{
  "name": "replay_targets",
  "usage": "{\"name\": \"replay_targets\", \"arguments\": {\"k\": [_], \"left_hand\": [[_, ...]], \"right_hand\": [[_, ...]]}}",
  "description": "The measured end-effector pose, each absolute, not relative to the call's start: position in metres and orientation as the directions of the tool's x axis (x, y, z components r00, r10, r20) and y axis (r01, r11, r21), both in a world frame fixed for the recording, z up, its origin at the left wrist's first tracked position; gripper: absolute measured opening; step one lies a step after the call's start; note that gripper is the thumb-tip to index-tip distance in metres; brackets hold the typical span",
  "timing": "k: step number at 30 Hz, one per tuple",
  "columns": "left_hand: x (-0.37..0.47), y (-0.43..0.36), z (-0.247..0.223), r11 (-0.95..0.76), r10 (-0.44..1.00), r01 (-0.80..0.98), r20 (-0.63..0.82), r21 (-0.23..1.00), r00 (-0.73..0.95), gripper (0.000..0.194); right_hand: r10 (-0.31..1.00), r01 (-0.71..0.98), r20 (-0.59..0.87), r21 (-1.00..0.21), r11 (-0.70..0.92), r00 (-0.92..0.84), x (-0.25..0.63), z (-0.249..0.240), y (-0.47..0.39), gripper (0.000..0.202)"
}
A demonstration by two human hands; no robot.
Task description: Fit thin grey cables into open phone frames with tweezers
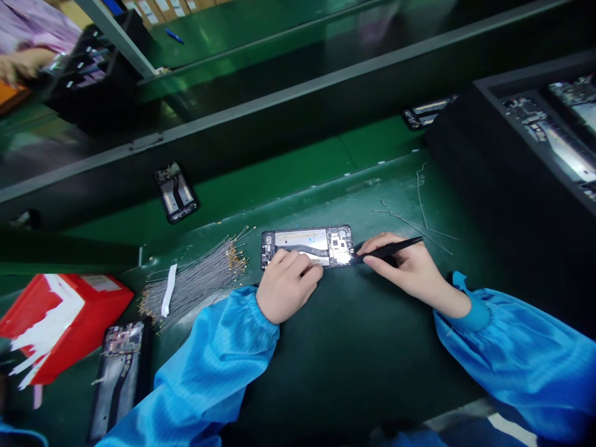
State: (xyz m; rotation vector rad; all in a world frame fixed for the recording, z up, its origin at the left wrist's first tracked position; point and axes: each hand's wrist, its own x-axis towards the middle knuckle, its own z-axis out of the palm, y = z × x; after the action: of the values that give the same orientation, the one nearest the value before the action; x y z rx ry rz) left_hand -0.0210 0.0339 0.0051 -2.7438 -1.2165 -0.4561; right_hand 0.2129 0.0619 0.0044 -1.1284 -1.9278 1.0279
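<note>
An opened phone body (302,239) lies flat on the green work surface, its circuit board towards the right end. My left hand (289,284) rests on the lower edge of the phone body, fingers curled over it. Black tweezers (393,248) are pinched in my right hand (405,267), their tip at the phone's lower right corner. To the left of the phone lies a bundle of thin grey cables (200,282) with gold-coloured ends and a white strip (169,290) across it.
Loose cables (414,225) lie right of centre. A black box (493,180) with phone bodies stands at the right. More phone bodies lie at the back (177,192) and lower left (118,379), beside a red container (88,310). Another person's hand (23,65) shows upper left.
</note>
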Motion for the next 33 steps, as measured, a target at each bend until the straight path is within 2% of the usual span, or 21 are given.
{"name": "replay_targets", "arguments": {"k": [6, 12, 20, 24, 27, 30, 33], "left_hand": [[-0.021, 0.034, 0.005, -0.678, 0.702, 0.735, 0.310, 0.017, 0.641, 0.014], [-0.021, 0.034, 0.006, -0.678, 0.702, 0.735, 0.314, 0.022, 0.639, 0.013], [-0.018, 0.037, 0.006, -0.668, 0.722, 0.743, 0.284, 0.050, 0.630, 0.016], [-0.009, 0.040, 0.003, -0.673, 0.719, 0.737, 0.284, 0.061, 0.634, 0.018], [-0.004, 0.044, 0.000, -0.658, 0.741, 0.743, 0.286, 0.125, 0.608, 0.019], [-0.002, 0.047, -0.003, -0.628, 0.775, 0.745, 0.276, 0.225, 0.569, 0.017], [-0.001, 0.048, -0.004, -0.600, 0.798, 0.748, 0.280, 0.285, 0.534, 0.016]], "right_hand": [[0.845, 0.328, 0.262, -0.836, 0.440, -0.465, 0.210, 0.005, 0.059, 0.014], [0.741, 0.341, 0.363, -0.715, 0.611, -0.565, 0.207, 0.007, 0.056, 0.014], [0.684, 0.348, 0.374, -0.651, 0.674, -0.626, 0.204, 0.006, 0.054, 0.012], [0.748, 0.346, 0.328, -0.731, 0.588, -0.578, 0.205, 0.008, 0.058, 0.009], [0.762, 0.318, 0.313, -0.770, 0.553, -0.566, 0.205, 0.013, 0.069, 0.010], [0.718, 0.350, 0.320, -0.705, 0.616, -0.618, 0.203, 0.018, 0.084, 0.026], [0.663, 0.445, 0.221, -0.588, 0.676, -0.715, 0.200, 0.016, 0.095, 0.039]]}}
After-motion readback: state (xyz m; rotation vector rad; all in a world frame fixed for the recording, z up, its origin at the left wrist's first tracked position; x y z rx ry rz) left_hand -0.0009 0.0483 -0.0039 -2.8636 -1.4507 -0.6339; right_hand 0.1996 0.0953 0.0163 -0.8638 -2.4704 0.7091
